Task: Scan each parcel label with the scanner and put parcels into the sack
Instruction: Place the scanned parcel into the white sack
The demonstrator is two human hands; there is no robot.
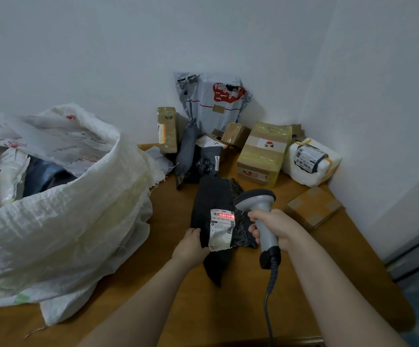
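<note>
A black soft parcel [209,201] lies on the wooden table [173,291] in front of me. My left hand [190,245] grips its near left edge. Its white label [222,227] faces up, and a red scan line glows across the barcode. My right hand [273,227] holds the grey handheld scanner [258,204] by its handle, with the head pointed at the label from the right. The scanner's coiled cable hangs down toward me. The big white woven sack [60,209] stands open at the left with parcels inside.
Against the corner walls stand more parcels: a grey mailer [211,101], a tall taped box [167,128], dark bags [188,151], a yellow-taped box [264,152], a white padded parcel [311,160] and a small brown box [313,206]. The table's right edge drops to the floor.
</note>
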